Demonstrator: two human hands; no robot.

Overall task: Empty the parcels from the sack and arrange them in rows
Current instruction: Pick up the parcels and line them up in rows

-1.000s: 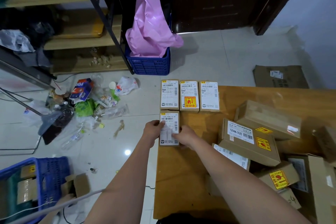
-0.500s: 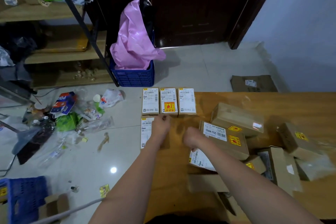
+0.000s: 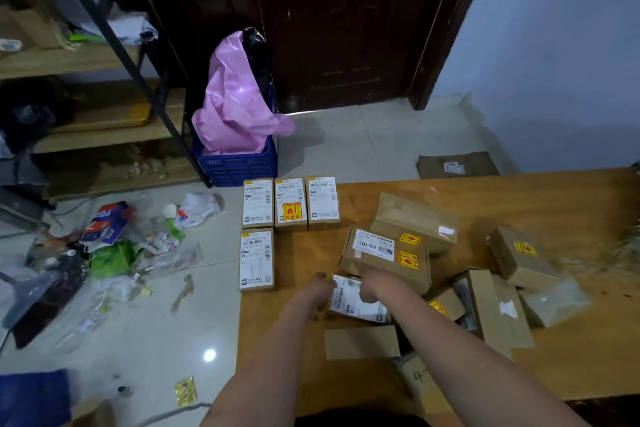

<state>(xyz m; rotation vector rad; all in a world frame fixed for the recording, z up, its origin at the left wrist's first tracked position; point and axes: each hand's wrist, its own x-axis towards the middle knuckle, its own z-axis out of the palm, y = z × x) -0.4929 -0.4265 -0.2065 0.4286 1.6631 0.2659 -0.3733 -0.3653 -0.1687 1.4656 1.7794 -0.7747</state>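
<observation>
Three labelled small parcels (image 3: 291, 204) lie side by side in a row at the far left corner of the wooden table (image 3: 526, 198). A fourth parcel (image 3: 256, 260) lies just below the leftmost one. To their right is a loose heap of brown boxes, with a large box marked 12V4A-5525 (image 3: 384, 258) at the front. At the heap's near edge lies a small white-labelled parcel (image 3: 356, 303). My left hand (image 3: 317, 288) grips its left end and my right hand (image 3: 372, 284) grips its far right corner.
More boxes (image 3: 519, 253) and a clear plastic bag (image 3: 554, 302) cover the table's right part. A flat cardboard piece (image 3: 360, 341) lies near me. On the floor are scattered litter (image 3: 114, 253), a blue crate with a pink bag (image 3: 239, 163), shelving (image 3: 104, 135) and a flat brown package (image 3: 457, 166).
Both hands let go of the fourth parcel at the table's left edge and moved right and nearer, onto the white-labelled parcel by the heap. The view has tilted up.
</observation>
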